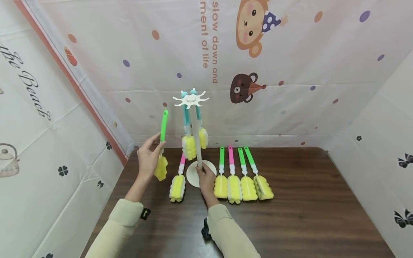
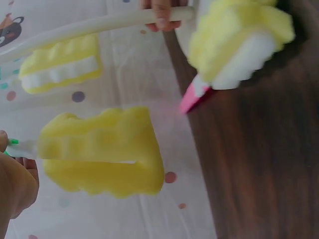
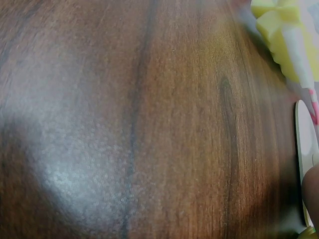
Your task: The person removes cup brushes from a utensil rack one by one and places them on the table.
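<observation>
My left hand (image 1: 149, 154) holds a sponge brush with a green handle (image 1: 164, 125) in the air, handle up and yellow sponge (image 2: 102, 152) down. To its right stands a white rack with a round base (image 1: 193, 176), a tall pole (image 1: 195, 136) and a top of curved hooks (image 1: 191, 100). My right hand (image 1: 207, 179) grips the pole low down, just above the base. Two sponge brushes with blue handles (image 1: 186, 116) hang from the hooks, their yellow and white sponges (image 1: 189, 147) beside the pole. Most of the right hand lies outside the right wrist view.
Left of the base, a pink-handled sponge brush (image 1: 177, 187) lies on the brown wooden table (image 1: 309, 215). Right of it several more lie side by side, with green and pink handles (image 1: 231, 156). Printed cloth (image 1: 290, 118) hangs behind the table and along both sides.
</observation>
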{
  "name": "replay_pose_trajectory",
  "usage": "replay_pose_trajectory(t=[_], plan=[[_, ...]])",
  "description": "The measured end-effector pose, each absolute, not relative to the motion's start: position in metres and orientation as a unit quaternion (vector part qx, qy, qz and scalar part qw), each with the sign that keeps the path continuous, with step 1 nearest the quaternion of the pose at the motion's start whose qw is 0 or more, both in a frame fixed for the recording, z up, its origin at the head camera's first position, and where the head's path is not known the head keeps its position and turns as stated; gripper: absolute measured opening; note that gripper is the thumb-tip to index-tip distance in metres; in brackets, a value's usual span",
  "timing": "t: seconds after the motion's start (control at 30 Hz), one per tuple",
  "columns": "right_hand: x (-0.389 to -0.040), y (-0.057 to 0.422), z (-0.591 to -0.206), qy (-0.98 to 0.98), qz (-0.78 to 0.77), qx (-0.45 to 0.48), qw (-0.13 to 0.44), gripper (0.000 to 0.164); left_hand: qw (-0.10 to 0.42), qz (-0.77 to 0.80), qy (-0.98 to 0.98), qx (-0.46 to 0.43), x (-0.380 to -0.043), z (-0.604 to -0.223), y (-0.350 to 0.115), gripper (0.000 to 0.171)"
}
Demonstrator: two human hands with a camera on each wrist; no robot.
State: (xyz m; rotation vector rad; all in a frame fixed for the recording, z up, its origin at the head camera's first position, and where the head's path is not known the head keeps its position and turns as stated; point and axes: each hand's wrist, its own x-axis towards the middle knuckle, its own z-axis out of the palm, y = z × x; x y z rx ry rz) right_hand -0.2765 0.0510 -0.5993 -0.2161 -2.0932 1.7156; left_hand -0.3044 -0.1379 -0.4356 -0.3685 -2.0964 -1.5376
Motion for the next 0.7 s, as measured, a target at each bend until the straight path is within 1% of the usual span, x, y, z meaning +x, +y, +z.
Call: replay_pose_trajectory(t=[0.1, 0.23, 0.47, 0.7], plan=[[-0.277, 0.051, -0.599, -0.756, 0.612, -0.078, 0.219, 0.024, 0.25, -0.564, -0.776, -0.129, -0.302, -0.442, -0.14, 0.039], [-0.278, 0.051, -0.599, -0.758, 0.611, -0.08, 0.214, 0.024, 0.245, -0.574, -0.772, -0.121, -0.3, -0.449, -0.142, 0.039], [-0.277, 0.05, -0.599, -0.759, 0.609, -0.073, 0.219, 0.024, 0.247, -0.566, -0.781, -0.095, -0.3, -0.457, -0.147, 0.037], [-0.275, 0.05, -0.597, -0.761, 0.607, -0.075, 0.216, 0.026, 0.22, -0.574, -0.787, -0.057, -0.297, -0.464, -0.153, 0.039]])
